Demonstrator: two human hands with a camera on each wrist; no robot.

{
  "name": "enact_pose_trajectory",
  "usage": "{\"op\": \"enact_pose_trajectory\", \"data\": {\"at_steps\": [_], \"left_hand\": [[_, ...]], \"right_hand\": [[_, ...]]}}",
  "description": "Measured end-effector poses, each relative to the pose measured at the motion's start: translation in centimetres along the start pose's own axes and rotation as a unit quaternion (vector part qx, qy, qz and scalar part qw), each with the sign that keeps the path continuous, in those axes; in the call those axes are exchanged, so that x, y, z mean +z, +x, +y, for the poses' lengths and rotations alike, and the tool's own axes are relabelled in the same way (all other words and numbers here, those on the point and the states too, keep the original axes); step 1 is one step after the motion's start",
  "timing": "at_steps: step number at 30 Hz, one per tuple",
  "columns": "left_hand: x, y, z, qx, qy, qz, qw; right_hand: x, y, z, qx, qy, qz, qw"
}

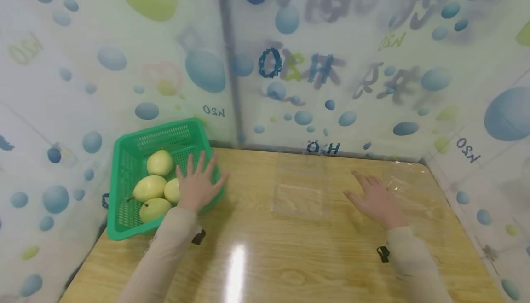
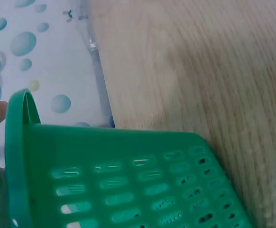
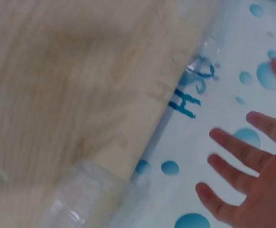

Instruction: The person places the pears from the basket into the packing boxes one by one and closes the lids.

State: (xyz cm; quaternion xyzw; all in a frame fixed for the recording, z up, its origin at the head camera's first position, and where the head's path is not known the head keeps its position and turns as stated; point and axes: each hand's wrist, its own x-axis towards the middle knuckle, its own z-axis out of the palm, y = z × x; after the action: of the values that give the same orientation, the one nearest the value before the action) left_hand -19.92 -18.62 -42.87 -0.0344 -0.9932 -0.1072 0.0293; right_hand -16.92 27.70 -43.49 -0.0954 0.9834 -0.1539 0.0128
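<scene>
The left hand (image 1: 198, 185) is laid with straight, spread fingers over the near right rim of the green perforated plastic basket (image 1: 124, 165) at the far left of the wooden tabletop (image 1: 290, 257), holding nothing. Four pale yellow-green pears (image 1: 150, 188) lie inside. The right hand (image 1: 374, 199) hovers open, empty, beside a clear plastic tray (image 1: 300, 192) at centre. A reach for a pear is judged to be starting; next, fingers must close round one.

Four pears (image 1: 149, 188), one green basket (image 1: 124, 165), one clear plastic tray (image 1: 301, 192), two hands.
</scene>
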Motion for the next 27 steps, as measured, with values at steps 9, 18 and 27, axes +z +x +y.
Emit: {"op": "enact_pose_trajectory", "data": {"at_steps": [9, 18, 27], "left_hand": [[0.1, -1.0, 0.9, 0.034, 0.008, -0.003, 0.9994], [-2.2, -1.1, 1.7, 0.043, -0.008, -0.004, 0.9990], [-5.1, -0.7, 1.3, 0.049, 0.027, 0.008, 0.9984]], "right_hand": [[4.6, -0.2, -1.2, -0.061, 0.072, 0.027, 0.995], [5.9, 1.0, -3.3, -0.098, 0.062, 0.081, 0.990], [7.0, 1.1, -4.5, -0.050, 0.011, 0.076, 0.996]]}}
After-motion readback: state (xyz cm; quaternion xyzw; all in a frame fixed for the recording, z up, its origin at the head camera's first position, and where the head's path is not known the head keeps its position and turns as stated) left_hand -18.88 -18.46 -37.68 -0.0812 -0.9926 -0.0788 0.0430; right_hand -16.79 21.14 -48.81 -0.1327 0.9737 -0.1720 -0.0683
